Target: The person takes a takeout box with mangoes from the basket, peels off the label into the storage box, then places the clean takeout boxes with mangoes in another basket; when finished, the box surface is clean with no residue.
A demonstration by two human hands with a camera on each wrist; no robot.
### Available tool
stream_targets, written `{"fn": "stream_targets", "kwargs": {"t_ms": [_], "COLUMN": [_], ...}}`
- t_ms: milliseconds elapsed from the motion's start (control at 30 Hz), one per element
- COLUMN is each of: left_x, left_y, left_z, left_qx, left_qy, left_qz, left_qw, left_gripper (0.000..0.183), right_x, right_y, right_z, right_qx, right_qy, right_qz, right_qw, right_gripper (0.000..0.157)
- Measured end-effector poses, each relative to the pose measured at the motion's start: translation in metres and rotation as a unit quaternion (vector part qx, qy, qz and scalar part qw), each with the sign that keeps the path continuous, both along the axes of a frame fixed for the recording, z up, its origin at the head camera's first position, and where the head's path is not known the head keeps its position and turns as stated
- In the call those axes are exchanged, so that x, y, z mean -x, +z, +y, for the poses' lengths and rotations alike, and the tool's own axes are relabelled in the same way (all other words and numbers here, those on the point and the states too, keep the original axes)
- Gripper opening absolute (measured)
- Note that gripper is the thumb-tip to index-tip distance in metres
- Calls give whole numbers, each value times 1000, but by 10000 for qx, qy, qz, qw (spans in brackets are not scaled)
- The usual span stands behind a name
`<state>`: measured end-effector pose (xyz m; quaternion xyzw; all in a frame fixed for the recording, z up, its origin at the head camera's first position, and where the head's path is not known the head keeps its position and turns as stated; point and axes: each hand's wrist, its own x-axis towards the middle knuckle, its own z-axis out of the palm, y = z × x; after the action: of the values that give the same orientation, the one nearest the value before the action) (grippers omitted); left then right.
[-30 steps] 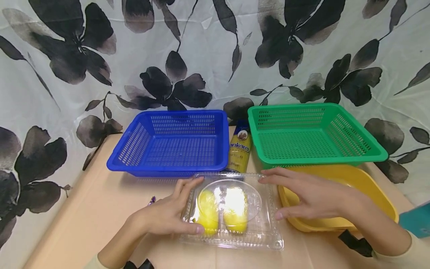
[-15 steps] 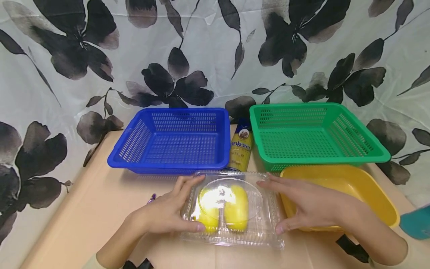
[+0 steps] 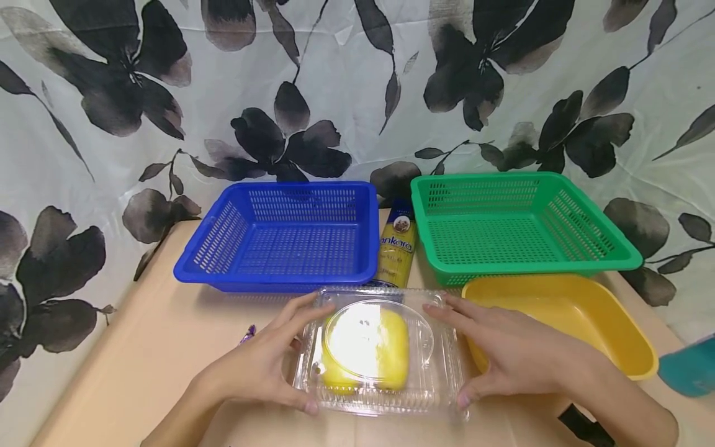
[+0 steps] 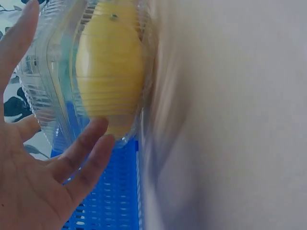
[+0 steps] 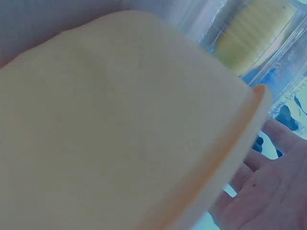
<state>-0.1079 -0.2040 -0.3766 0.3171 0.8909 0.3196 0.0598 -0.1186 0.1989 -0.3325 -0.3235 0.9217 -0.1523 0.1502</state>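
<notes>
A clear plastic clamshell container (image 3: 430, 372) lies lid down at the front middle in the head view. Inside are two yellow oval fruits (image 3: 395, 357), partly washed out by glare; the left wrist view shows one fruit (image 4: 110, 72) through the ribbed wall. My left hand (image 3: 254, 366) touches the container's left side, thumb near the front corner, fingers at the back. On the opposite side my right hand (image 3: 519, 347) rests its fingertips on the back right of the lid, thumb at the front right corner. Both wrist views show the fingers fairly straight and spread.
A blue basket (image 3: 279, 276) and a green basket (image 3: 536, 267) stand behind, with a yellow pasta packet (image 3: 398, 245) between them. A yellow tray (image 3: 564, 298) sits beneath my right forearm. A small purple item (image 3: 248, 334) and a teal object (image 3: 689, 369) lie at the sides.
The container has shifted slightly left and toward the front. My left thumb has moved off the lid to the front left edge; my right fingertips now reach farther onto the lid.
</notes>
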Motion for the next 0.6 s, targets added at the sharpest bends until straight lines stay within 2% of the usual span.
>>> {"fn": "stream_targets", "kwargs": {"t_ms": [133,300,500,600], "left_x": [-5,-12,-20,-22], "left_y": [2,9,16,17], "left_z": [1,3,6,8], "left_qx": [-111,-184,-360,-527], "left_qy": [8,13,19,-51], "left_qz": [-78,25,157,206], "left_qw": [9999,9998,9992,9984], "left_gripper": [119,116,115,112], "right_x": [-5,-13,-26,-29], "right_y": [1,4,17,22], "right_z": [1,4,12,17], "right_qx": [-62,-7,220,302], "right_qy": [44,12,-228,-310], "right_qz": [140,170,-279,-347], "right_qw": [9999,9999,9991,9985], "right_gripper": [112,111,106,107]}}
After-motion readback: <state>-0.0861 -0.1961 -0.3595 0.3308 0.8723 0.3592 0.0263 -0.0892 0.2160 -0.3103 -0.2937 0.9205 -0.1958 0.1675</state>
